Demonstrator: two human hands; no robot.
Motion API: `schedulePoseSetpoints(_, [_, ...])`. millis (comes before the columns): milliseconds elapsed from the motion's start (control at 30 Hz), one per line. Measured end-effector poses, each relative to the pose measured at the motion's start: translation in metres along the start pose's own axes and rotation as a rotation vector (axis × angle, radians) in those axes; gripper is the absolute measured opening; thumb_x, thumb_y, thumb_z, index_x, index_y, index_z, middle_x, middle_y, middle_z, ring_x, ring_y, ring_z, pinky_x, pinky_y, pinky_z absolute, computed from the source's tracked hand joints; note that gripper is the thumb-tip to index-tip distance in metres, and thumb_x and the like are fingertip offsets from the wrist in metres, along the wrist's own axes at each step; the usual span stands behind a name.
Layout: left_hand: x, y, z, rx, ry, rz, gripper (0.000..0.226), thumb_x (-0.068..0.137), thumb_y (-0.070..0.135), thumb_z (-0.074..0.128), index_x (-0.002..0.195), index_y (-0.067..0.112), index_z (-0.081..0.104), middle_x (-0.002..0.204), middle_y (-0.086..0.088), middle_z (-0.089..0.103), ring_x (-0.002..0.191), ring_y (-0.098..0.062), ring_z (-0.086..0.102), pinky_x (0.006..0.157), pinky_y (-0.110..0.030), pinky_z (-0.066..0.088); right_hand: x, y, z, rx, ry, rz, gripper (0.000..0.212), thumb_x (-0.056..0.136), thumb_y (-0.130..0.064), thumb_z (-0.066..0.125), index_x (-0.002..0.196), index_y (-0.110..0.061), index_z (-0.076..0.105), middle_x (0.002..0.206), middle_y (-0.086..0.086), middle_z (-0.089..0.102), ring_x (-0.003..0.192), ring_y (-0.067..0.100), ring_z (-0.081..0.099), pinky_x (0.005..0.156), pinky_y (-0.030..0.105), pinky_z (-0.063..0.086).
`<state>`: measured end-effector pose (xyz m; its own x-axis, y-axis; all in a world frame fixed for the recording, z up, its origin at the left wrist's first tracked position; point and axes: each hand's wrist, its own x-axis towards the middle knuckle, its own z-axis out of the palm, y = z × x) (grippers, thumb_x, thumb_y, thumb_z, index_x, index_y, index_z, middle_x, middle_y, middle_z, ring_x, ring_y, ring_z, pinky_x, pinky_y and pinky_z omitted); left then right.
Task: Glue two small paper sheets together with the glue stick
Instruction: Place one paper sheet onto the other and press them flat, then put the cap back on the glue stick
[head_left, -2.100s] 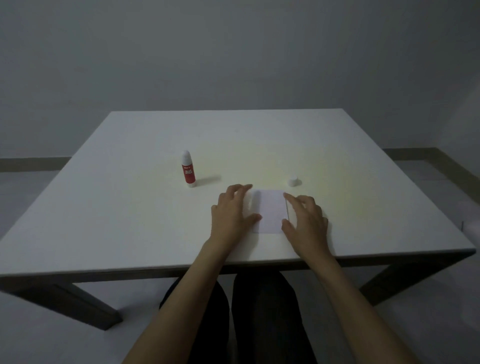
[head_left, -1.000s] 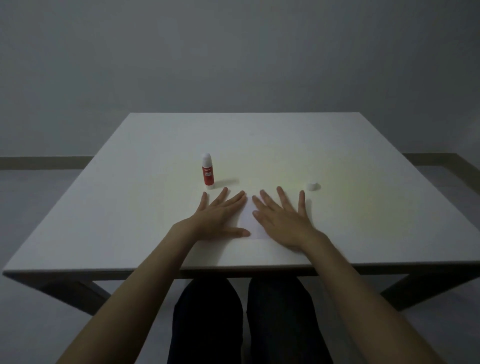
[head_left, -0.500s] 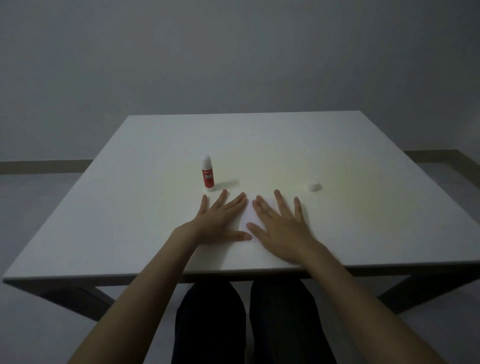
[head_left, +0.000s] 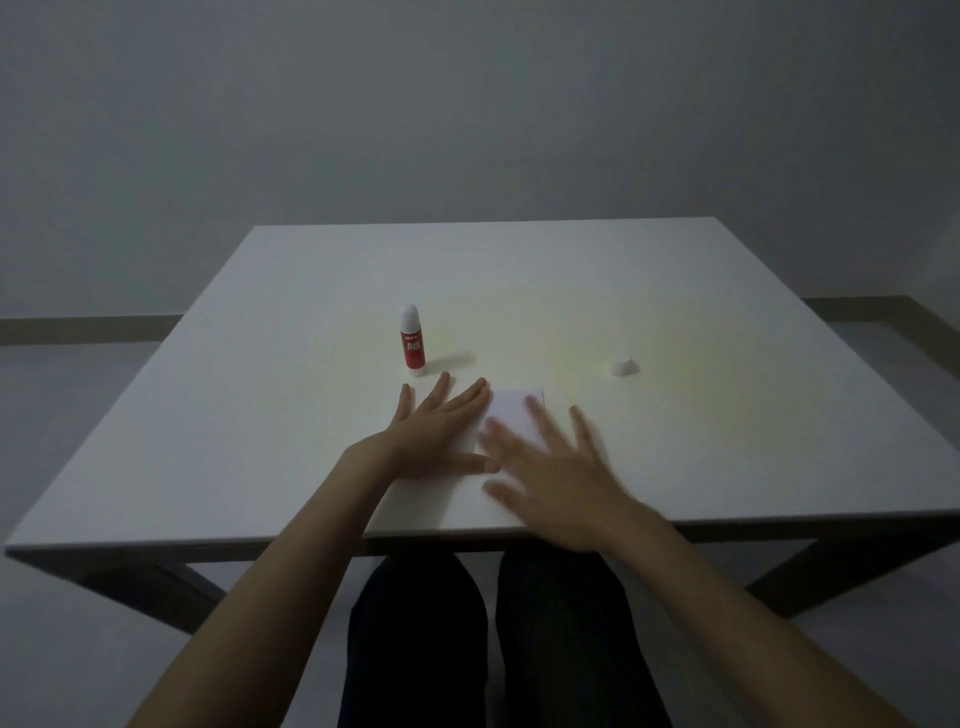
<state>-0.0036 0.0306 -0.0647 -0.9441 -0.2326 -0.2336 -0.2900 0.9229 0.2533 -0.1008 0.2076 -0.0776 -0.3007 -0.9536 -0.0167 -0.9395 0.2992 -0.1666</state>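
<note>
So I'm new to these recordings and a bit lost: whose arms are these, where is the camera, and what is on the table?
The camera sits on a person's head and looks forward and down, so the two bare arms are the wearer's own. The left hand lies flat, fingers spread, on the white square table. The right hand is also open but blurred, so it is moving. Between them shows a small white paper sheet; I cannot tell one sheet from two. Beyond the left hand stands an upright red-and-white glue stick, uncapped; its small white cap lies further right. Neither hand holds anything.
</note>
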Motion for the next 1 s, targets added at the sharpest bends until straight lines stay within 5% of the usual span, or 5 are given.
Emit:
schedulePoseSetpoints(433, [-0.007,0.0,0.006,-0.113,0.104,0.01,0.087,0.083,0.065,0.042,0.15,0.032,-0.003,0.16,0.008,-0.005,0.146,-0.016,-0.016,0.116,-0.05,-0.017,0.011,0.041,-0.004,-0.046,0.018,0.127,0.066,0.088,-0.064,0.001,0.144,-0.036,-0.019,0.155,-0.017,-0.023,0.144,0.018,-0.022,0.112,0.054,-0.017])
schedulePoseSetpoints(600, [-0.022,0.0,0.007,-0.803,0.964,-0.182,0.039,0.082,0.032,0.067,0.12,0.023,0.06,0.12,0.008,0.063,0.112,-0.008,0.059,0.092,-0.022,0.047,0.006,0.036,-0.004,0.125,0.254,0.151,0.069,0.085,-0.069,0.004,0.143,-0.041,-0.022,0.154,-0.012,-0.032,0.142,0.012,-0.026,0.112,0.046,-0.017])
schedulePoseSetpoints(667, [-0.011,-0.004,0.001,-0.814,1.176,-0.398,0.046,0.078,0.023,0.073,0.121,0.015,0.058,0.117,-0.002,0.063,0.107,-0.02,0.061,0.086,-0.026,0.048,0.006,0.035,-0.007,0.181,0.343,0.182,0.07,0.088,-0.066,0.012,0.148,-0.034,-0.009,0.159,-0.007,-0.018,0.145,0.012,-0.016,0.115,0.045,-0.011])
schedulePoseSetpoints(800, [0.018,-0.004,-0.015,-0.882,0.953,-0.59,0.08,0.079,0.028,0.072,0.145,0.011,0.031,0.141,-0.009,0.052,0.13,-0.027,0.046,0.107,-0.038,0.035,0.002,0.034,-0.007,0.278,0.489,0.171,0.063,0.092,-0.055,0.031,0.144,-0.019,0.033,0.159,0.002,0.018,0.144,0.018,0.02,0.115,0.041,0.021])
schedulePoseSetpoints(1000, [0.017,0.018,-0.029,-1.083,1.029,-0.445,0.01,0.083,0.021,0.064,0.074,0.018,0.069,0.07,0.007,0.069,0.077,-0.019,0.064,0.067,-0.029,0.044,-0.002,0.027,-0.017,0.344,0.796,0.052,0.046,0.093,-0.041,0.047,0.066,-0.006,0.06,0.079,0.01,0.068,0.076,0.024,0.063,0.068,0.04,0.054])
